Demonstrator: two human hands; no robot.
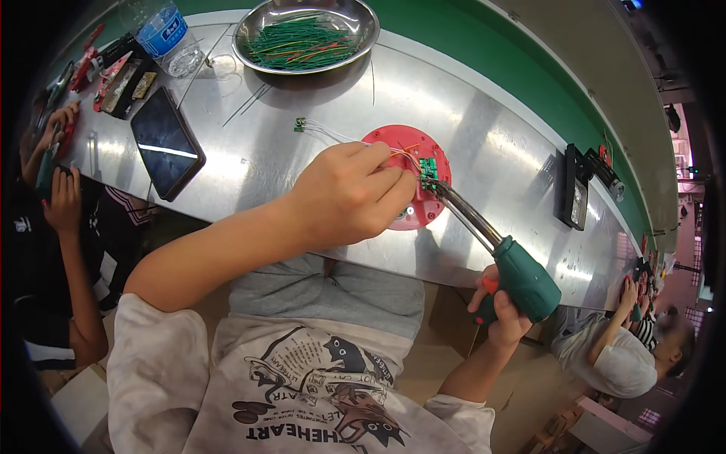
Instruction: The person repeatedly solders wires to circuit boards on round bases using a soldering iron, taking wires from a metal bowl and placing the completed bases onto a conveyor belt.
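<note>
Head view. We have a green circuit board [429, 167] on a round red housing [394, 135], which lies on the metal counter [503, 155]. Our right hand [503, 306] wraps the grip of a green soldering gun [527, 280]; its metal tip reaches the board's lower edge, though we cannot tell whether it touches. Our left hand [349, 193] has its fingers drawn narrow in a pinch just beside the board; what sits between them is hidden. Orange wires [409, 156] loop above those fingers, and white wires [324, 130] lead left to a small green board [299, 125].

Technique, our judgement: steady the left wrist, heat pad and conductor together, keep contact brief, and hold still until the joint sets. The pinch sits close to the hot tip; we should keep skin and loose insulation clear.
</note>
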